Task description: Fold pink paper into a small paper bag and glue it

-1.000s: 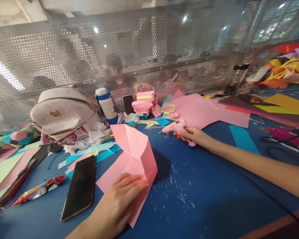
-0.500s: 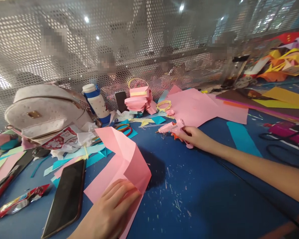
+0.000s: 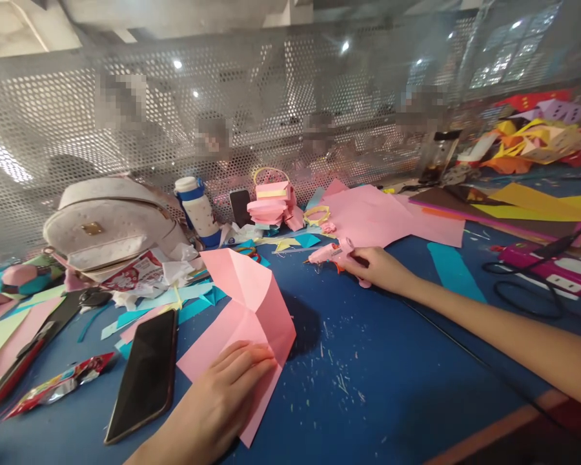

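Note:
My left hand [image 3: 220, 400] lies flat, fingers stretched out, on the near end of a folded pink paper sheet [image 3: 244, 303] whose far flap stands up off the blue table [image 3: 368, 381]. My right hand [image 3: 377, 268] reaches across the table and is closed round the handle of a pink hot glue gun [image 3: 332, 253], whose nozzle points left. The gun's black cord runs back along my right arm.
A black phone [image 3: 148, 374] lies left of the paper, with a snack wrapper [image 3: 58, 384] beyond it. A white backpack [image 3: 106, 223], a bottle [image 3: 197, 210], a pink paper handbag [image 3: 274, 203], large pink sheets [image 3: 382, 216] and paper scraps crowd the back. A power strip [image 3: 552, 268] lies right. Perforated metal screen behind.
Both hands stay where they were, left on the paper, right on the glue gun. Only the camera view has shifted slightly.

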Available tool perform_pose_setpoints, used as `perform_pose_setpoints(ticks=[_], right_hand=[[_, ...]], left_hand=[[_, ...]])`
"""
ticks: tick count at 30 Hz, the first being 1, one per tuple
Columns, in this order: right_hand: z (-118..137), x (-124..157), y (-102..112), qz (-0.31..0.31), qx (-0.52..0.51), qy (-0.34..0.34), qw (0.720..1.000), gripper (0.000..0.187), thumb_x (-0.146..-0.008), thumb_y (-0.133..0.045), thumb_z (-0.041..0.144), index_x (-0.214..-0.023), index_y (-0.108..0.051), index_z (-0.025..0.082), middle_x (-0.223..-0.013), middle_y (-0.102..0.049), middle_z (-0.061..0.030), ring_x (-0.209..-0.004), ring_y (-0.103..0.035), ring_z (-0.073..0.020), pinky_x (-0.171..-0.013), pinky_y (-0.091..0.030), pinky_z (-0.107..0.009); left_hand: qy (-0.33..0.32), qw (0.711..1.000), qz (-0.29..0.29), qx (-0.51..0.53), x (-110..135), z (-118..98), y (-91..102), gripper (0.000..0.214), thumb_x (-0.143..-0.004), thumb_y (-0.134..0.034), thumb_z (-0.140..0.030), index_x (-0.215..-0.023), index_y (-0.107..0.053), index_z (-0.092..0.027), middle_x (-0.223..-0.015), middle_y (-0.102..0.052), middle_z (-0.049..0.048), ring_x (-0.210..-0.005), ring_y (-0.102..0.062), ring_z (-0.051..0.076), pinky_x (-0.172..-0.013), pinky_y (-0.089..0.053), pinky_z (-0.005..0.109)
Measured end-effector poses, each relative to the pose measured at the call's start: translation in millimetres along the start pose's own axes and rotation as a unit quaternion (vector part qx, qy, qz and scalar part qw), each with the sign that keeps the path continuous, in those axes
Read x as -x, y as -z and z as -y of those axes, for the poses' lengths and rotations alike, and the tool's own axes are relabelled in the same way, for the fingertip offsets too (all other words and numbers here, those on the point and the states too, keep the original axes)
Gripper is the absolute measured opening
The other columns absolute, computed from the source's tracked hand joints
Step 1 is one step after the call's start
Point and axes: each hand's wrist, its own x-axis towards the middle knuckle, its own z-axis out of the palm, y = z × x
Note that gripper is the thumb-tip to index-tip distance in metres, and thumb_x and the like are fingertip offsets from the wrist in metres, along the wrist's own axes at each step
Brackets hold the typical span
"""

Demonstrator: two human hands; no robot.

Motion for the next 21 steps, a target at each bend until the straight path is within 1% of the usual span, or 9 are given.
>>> perform_pose_setpoints(ticks=[2,6,8,10,13,15,16,18,21], right_hand=[[7,3,5,0.009,0.028,0.006,1.0,0.046,-0.089,-0.049,0.06,-0.073,-0.06,0.018,-0.053,-0.062,-0.002,-0.049,-0.058,-0.0173,-0.053,-0.035,-0.027],[17,8,15,0.073,0.043,0.008,0.996,0.043,-0.089,-0.05,0.058,-0.077,-0.063,0.019,-0.057,-0.067,-0.0027,-0.055,-0.063,-0.0195,-0.057,-0.038,-0.027],[20,13,21,0.066,0.073,0.016,0.995,0.045,-0.091,-0.047,0.06,-0.078,-0.063,0.021,-0.06,-0.068,-0.0017,-0.059,-0.064,-0.0193,-0.057,-0.037,-0.026],[23,21,27,0.014,0.134,0.035,0.99,0.045,-0.091,-0.047,0.062,-0.078,-0.063,0.022,-0.065,-0.069,-0.0013,-0.061,-0.063,-0.0188,-0.054,-0.033,-0.025],[32,37,36,-0.14,0.221,0.078,0.962,0.037,-0.091,-0.052,0.054,-0.074,-0.061,0.021,-0.065,-0.065,-0.0008,-0.054,-0.055,-0.0161,-0.05,-0.025,-0.026],[41,48,40,-0.247,0.218,0.155,0.931,0.033,-0.096,-0.048,0.038,-0.07,-0.057,0.021,-0.06,-0.058,0.0009,-0.051,-0.048,-0.0135,-0.053,-0.027,-0.028],[47,54,40,-0.254,0.198,0.222,0.92,0.031,-0.097,-0.048,0.032,-0.069,-0.055,0.02,-0.058,-0.054,0.0021,-0.05,-0.045,-0.0121,-0.054,-0.028,-0.028],[58,65,35,-0.195,0.16,0.355,0.9,0.028,-0.096,-0.049,0.021,-0.067,-0.052,0.02,-0.059,-0.051,0.0032,-0.052,-0.043,-0.0112,-0.055,-0.029,-0.028],[73,79,10,-0.063,0.161,0.503,0.847,0.029,-0.095,-0.045,0.021,-0.066,-0.052,0.02,-0.058,-0.049,0.0034,-0.051,-0.039,-0.0129,-0.052,-0.026,-0.03]], left_hand=[[0.002,1.0,-0.002,0.001,0,0,0.2,0.042,-0.095,-0.039,-0.01,-0.136,-0.045,-0.021,-0.132,-0.058,0.0104,-0.121,-0.053,0.023,-0.108,-0.045,0.04],[0.019,1.0,0.009,-0.003,2,0,0.2,0.042,-0.096,-0.04,-0.011,-0.135,-0.046,-0.023,-0.134,-0.057,0.0084,-0.122,-0.052,0.023,-0.108,-0.045,0.039],[0.022,1.0,0.01,-0.001,2,0,-0.2,0.041,-0.097,-0.039,-0.01,-0.135,-0.046,-0.023,-0.134,-0.057,0.0084,-0.122,-0.052,0.022,-0.107,-0.045,0.038],[0.018,1.0,0.004,0.004,3,2,-1.0,0.042,-0.096,-0.038,-0.01,-0.135,-0.046,-0.022,-0.134,-0.057,0.0094,-0.122,-0.052,0.022,-0.106,-0.046,0.038],[0.007,1.0,-0.007,0.009,3,4,-2.8,0.041,-0.096,-0.039,-0.011,-0.135,-0.046,-0.02,-0.134,-0.056,0.0114,-0.12,-0.052,0.024,-0.105,-0.046,0.04],[-0.002,1.0,-0.01,0.009,3,6,-4.1,0.04,-0.096,-0.04,-0.012,-0.134,-0.047,-0.02,-0.133,-0.056,0.0121,-0.119,-0.053,0.024,-0.105,-0.046,0.04],[-0.005,1.0,-0.013,0.009,3,7,-4.6,0.04,-0.096,-0.04,-0.011,-0.134,-0.048,-0.02,-0.133,-0.057,0.0123,-0.118,-0.054,0.024,-0.104,-0.046,0.04],[-0.012,1.0,-0.019,0.007,2,7,-5.0,0.04,-0.095,-0.041,-0.01,-0.134,-0.048,-0.019,-0.131,-0.058,0.0127,-0.117,-0.054,0.024,-0.103,-0.046,0.039],[-0.014,0.999,-0.031,0.011,-2,5,-4.3,0.035,-0.096,-0.041,-0.011,-0.129,-0.05,-0.018,-0.123,-0.06,0.013,-0.11,-0.056,0.023,-0.097,-0.048,0.036]])
